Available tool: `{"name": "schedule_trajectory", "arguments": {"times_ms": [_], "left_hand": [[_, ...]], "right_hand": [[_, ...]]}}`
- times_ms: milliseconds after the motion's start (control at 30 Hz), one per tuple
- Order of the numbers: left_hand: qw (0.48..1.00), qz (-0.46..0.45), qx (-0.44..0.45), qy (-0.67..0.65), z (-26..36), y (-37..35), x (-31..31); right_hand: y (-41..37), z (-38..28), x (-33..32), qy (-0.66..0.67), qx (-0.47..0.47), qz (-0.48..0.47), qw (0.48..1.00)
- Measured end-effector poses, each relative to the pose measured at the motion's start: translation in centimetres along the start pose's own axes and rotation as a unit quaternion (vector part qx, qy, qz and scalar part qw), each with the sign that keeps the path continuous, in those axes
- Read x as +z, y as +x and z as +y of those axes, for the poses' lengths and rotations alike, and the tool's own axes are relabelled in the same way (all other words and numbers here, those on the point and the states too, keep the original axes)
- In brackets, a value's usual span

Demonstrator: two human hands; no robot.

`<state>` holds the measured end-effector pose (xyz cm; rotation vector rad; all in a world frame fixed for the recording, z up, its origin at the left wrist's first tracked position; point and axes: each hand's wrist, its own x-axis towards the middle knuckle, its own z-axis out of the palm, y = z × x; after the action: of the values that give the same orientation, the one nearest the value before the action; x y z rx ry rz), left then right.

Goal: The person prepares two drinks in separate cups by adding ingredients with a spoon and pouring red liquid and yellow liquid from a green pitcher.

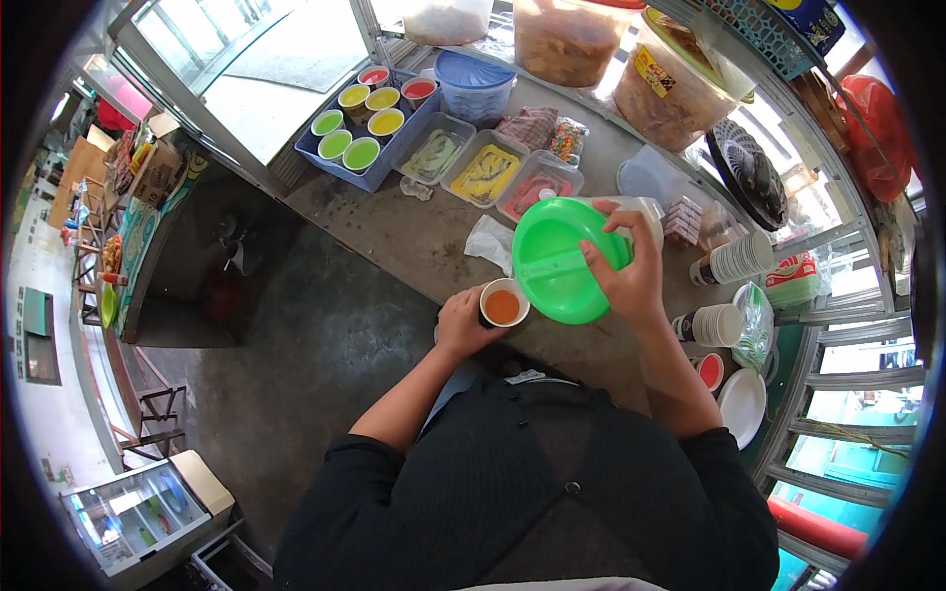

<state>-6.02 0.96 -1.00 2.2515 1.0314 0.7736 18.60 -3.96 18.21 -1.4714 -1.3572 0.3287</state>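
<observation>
My left hand is wrapped round a paper cup with orange liquid in it, close to the counter's near edge. In my right hand is a pitcher with a round green lid, tilted so that the lid faces me. The lid's edge comes right beside the cup's rim; I cannot make out a stream between them. Part of the pitcher's pale body shows behind my fingers. A crumpled white cloth or tissue lies just beyond the cup.
A blue basket at the far left holds several cups of green, yellow and red liquid. Tubs with green, yellow and pink contents stand beside it. Stacked paper cups, another red-filled cup and white plates are on the right.
</observation>
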Motion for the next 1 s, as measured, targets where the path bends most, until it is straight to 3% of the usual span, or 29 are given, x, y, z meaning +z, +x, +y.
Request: {"name": "schedule_trajectory", "arguments": {"times_ms": [133,333,867,1000], "left_hand": [[1.0,0.004,-0.001,0.006,0.0,0.0,0.3],[1.0,0.012,0.002,0.005,0.0,0.0,0.5],[1.0,0.012,0.013,0.012,-0.1,0.0,0.6],[1.0,0.0,0.0,0.012,-0.3,-0.1,0.6]], "right_hand": [[-1.2,-0.8,1.0,-0.11,-0.058,-0.049,0.991],[-1.5,-0.9,1.2,-0.119,-0.066,-0.043,0.99],[-1.3,-0.9,0.7,-0.107,-0.052,-0.049,0.992],[-0.3,0.3,0.1,-0.023,-0.011,-0.001,1.0]]}}
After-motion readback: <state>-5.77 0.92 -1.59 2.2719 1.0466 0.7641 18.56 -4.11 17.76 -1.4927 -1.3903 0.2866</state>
